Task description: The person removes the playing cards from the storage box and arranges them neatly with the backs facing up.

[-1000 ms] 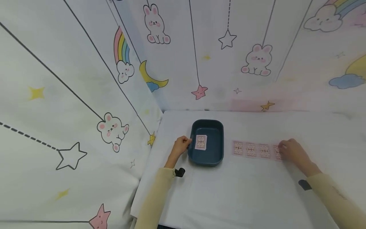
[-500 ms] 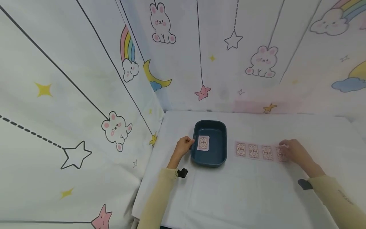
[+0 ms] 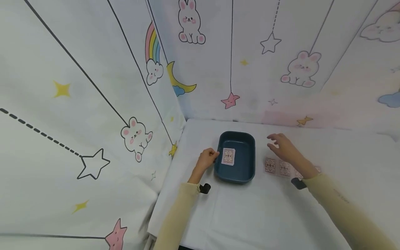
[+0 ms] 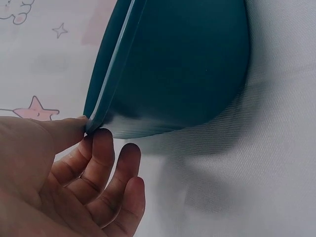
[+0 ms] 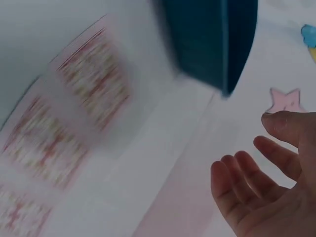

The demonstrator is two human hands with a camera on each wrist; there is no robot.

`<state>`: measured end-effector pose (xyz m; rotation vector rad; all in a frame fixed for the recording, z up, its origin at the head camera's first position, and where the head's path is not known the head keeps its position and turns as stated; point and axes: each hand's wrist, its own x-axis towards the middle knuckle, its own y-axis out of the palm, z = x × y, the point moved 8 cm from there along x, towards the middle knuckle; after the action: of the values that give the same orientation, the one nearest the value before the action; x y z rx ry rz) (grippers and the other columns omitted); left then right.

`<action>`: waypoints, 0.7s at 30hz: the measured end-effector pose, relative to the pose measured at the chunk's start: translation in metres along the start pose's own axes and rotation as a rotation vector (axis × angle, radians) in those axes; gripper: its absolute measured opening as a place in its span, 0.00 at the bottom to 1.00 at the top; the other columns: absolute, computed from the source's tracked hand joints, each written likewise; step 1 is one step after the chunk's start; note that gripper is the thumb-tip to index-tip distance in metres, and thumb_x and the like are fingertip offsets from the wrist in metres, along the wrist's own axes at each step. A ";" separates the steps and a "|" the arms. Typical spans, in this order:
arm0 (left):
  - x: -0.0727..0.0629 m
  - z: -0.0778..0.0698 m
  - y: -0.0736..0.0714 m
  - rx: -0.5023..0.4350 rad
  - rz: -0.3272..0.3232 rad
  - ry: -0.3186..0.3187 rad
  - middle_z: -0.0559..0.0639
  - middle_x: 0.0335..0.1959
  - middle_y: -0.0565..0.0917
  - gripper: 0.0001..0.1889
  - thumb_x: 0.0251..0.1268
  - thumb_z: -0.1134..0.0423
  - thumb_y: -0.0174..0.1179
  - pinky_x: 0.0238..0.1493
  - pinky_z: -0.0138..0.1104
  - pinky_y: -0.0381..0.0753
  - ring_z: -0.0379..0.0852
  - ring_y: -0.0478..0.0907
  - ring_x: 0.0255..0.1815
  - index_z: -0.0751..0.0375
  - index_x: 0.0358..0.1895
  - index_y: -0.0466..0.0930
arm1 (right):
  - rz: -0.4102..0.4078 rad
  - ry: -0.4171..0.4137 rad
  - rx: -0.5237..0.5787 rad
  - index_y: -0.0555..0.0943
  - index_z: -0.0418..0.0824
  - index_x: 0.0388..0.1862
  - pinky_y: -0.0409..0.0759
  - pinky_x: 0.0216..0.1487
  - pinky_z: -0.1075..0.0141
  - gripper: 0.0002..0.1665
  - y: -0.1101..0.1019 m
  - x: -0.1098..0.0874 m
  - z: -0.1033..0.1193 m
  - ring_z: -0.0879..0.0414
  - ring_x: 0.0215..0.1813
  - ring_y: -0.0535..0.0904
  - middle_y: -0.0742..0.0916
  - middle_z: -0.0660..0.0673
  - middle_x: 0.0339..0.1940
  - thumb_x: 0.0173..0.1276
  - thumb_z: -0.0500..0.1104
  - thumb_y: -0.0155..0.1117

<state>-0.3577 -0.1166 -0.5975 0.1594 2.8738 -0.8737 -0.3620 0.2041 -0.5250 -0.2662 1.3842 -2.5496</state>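
My left hand [image 3: 207, 159] pinches the left rim of a dark teal plastic tray [image 3: 252, 156]; in the left wrist view its thumb and index finger meet at the tray's rim [image 4: 114, 69]. Inside the tray lies a small stack of patterned playing cards [image 3: 228, 156], backs up. My right hand [image 3: 285, 149] hovers above the table to the right of the tray, fingers loosely spread and holding nothing. Below it runs a row of face-down playing cards [image 3: 270, 166], partly hidden by the right wrist and sleeve. The right wrist view shows blurred cards [image 5: 96, 79] beside the tray.
A white cloth covers the table [image 3: 250, 215]. Cloth walls printed with rabbits, stars and rainbows [image 3: 231, 100] rise behind and on the left. A black wrist camera [image 3: 205, 188] sits on the left wrist.
My right hand has left the far right card of the row and moved left and away from me, its fingers opening out. The left hand stays at the tray's rim. The head view has shifted.
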 end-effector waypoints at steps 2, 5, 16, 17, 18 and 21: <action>0.000 0.000 0.000 0.003 0.001 0.002 0.51 0.29 0.82 0.14 0.75 0.54 0.58 0.30 0.31 0.73 0.42 0.77 0.29 0.61 0.36 0.79 | 0.011 -0.018 0.006 0.69 0.31 0.68 0.75 0.60 0.39 0.25 0.009 0.014 0.019 0.32 0.60 0.76 0.74 0.27 0.62 0.77 0.41 0.57; 0.001 0.001 0.000 0.009 0.006 0.002 0.50 0.29 0.81 0.14 0.75 0.53 0.58 0.30 0.31 0.72 0.41 0.77 0.29 0.61 0.36 0.79 | 0.044 -0.036 0.008 0.69 0.31 0.68 0.76 0.61 0.41 0.26 0.025 0.034 0.043 0.33 0.61 0.76 0.75 0.28 0.62 0.77 0.42 0.57; 0.004 0.000 0.000 0.003 0.011 -0.001 0.51 0.29 0.83 0.14 0.74 0.52 0.59 0.29 0.29 0.71 0.40 0.77 0.27 0.61 0.36 0.80 | 0.309 -0.061 -0.050 0.67 0.27 0.70 0.70 0.68 0.42 0.34 0.099 0.089 0.093 0.34 0.67 0.73 0.76 0.26 0.65 0.75 0.46 0.62; 0.004 0.001 0.000 0.003 0.012 -0.003 0.51 0.29 0.83 0.14 0.74 0.52 0.59 0.28 0.29 0.71 0.40 0.77 0.27 0.60 0.35 0.80 | 0.350 -0.052 -0.080 0.66 0.26 0.71 0.69 0.69 0.42 0.35 0.107 0.091 0.092 0.34 0.68 0.72 0.75 0.26 0.66 0.75 0.47 0.62; 0.004 0.001 0.000 0.002 0.012 -0.005 0.51 0.29 0.83 0.14 0.74 0.52 0.59 0.28 0.29 0.71 0.40 0.77 0.27 0.60 0.35 0.80 | 0.390 -0.039 -0.113 0.65 0.26 0.71 0.69 0.70 0.42 0.36 0.114 0.093 0.091 0.34 0.69 0.72 0.75 0.26 0.67 0.75 0.48 0.62; 0.004 0.001 -0.002 0.011 0.008 0.002 0.51 0.28 0.84 0.14 0.74 0.52 0.59 0.28 0.29 0.70 0.40 0.77 0.26 0.60 0.35 0.80 | 0.482 -0.021 -0.193 0.66 0.25 0.71 0.70 0.69 0.42 0.38 0.131 0.096 0.090 0.34 0.68 0.73 0.75 0.25 0.66 0.74 0.49 0.63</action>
<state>-0.3619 -0.1183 -0.5981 0.1733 2.8683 -0.8893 -0.4150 0.0361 -0.5822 0.0125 1.4750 -2.0226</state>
